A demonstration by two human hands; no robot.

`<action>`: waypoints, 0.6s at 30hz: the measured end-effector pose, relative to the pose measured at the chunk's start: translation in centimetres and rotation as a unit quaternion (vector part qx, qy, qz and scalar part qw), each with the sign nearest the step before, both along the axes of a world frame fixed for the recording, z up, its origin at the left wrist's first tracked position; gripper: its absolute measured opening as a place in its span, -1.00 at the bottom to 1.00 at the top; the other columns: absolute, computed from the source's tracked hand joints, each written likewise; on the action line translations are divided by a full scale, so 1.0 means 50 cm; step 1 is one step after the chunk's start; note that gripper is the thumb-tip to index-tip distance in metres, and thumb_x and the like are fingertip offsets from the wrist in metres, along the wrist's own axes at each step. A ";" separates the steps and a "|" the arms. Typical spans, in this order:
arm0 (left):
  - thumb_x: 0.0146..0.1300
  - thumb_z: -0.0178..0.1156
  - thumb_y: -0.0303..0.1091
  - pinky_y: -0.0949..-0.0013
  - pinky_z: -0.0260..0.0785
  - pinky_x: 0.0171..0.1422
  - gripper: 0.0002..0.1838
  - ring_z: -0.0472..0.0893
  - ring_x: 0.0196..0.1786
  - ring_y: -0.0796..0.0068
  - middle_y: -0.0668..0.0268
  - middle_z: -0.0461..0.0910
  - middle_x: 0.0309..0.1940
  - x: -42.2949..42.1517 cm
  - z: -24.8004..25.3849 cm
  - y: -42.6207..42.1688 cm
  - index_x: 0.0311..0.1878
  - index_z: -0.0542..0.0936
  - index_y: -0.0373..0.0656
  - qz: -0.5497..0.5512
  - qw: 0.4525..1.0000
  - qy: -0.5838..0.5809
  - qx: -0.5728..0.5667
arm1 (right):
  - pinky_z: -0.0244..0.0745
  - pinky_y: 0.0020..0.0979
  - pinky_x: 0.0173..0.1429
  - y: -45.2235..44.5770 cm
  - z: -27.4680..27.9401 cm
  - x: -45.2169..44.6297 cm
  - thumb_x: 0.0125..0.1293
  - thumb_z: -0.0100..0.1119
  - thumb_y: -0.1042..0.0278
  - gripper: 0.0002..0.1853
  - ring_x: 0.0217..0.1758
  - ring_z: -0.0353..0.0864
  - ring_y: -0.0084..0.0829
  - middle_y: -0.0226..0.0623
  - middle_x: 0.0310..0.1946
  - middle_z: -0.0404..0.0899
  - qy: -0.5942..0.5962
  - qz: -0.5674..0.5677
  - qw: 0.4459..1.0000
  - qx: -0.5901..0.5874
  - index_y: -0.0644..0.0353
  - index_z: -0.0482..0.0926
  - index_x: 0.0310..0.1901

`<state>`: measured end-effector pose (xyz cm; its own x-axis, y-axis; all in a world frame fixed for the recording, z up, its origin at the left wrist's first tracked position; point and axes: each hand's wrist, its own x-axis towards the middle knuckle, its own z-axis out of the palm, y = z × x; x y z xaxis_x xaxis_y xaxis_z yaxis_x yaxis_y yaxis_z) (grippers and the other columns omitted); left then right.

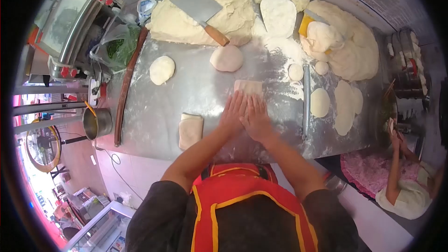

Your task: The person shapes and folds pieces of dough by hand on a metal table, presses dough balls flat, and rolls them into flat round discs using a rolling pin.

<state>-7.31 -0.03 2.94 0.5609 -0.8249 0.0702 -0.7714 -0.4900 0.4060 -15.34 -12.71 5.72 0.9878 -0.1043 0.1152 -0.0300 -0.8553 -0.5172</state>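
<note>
Both my hands press flat, side by side, on a folded square of dough [248, 87] on the metal table. My left hand [234, 109] and my right hand [256, 117] have their fingers stretched out, covering the dough's near part. Just beyond lies a round piece of dough [227, 59]. A cleaver [197, 3] with a wooden handle rests on a large dough slab [163, 21]. Another folded dough piece [191, 131] sits near the front edge, left of my forearm. Farther left is a dough disc [162, 70].
A long wooden rolling pin [128, 88] lies left, a thin metal rod [306, 102] right. Flattened dough [320, 102] and a big dough mound [359, 42] lie right of it. A floury scoop [278, 16] is at the back. Another person [406, 191] works at far right.
</note>
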 end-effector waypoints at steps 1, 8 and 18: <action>0.35 -0.02 -0.18 -0.09 -0.22 0.60 -0.30 -0.10 0.61 -0.04 -0.09 0.00 0.53 0.012 0.002 -0.006 0.50 0.14 -0.27 0.003 1.000 -0.009 -0.002 | -0.10 0.07 0.55 -0.008 -0.007 0.017 0.37 0.04 0.12 -0.27 0.51 0.04 0.15 0.18 0.42 0.11 -0.029 -0.006 0.999 -0.040 0.43 0.11 0.41; 0.33 0.09 -0.20 0.11 0.14 0.47 -0.37 0.31 0.43 0.05 -0.08 0.32 0.37 0.053 0.044 -0.013 0.41 0.30 -0.28 0.178 0.955 0.193 -0.139 | 0.32 -0.12 0.34 -0.073 -0.012 0.051 0.21 0.23 0.26 -0.34 0.28 0.41 0.06 0.22 0.21 0.40 0.001 -0.176 0.974 0.144 0.49 0.30 0.27; 0.16 0.22 -0.33 0.09 0.38 0.18 -0.55 0.58 0.11 0.12 0.02 0.60 0.06 0.152 0.127 -0.070 0.12 0.53 -0.28 0.124 0.940 0.310 -0.072 | 0.43 -0.18 0.20 -0.118 0.069 0.131 0.18 0.21 0.37 -0.65 0.12 0.57 -0.06 0.10 -0.04 0.60 0.104 -0.115 0.967 0.202 0.38 0.61 -0.02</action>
<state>0.29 -3.53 9.29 0.7044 -0.6707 -0.2322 -0.2348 -0.5289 0.8156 -8.79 -18.59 9.17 0.9309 -0.3187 -0.1786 -0.3338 -0.5429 -0.7707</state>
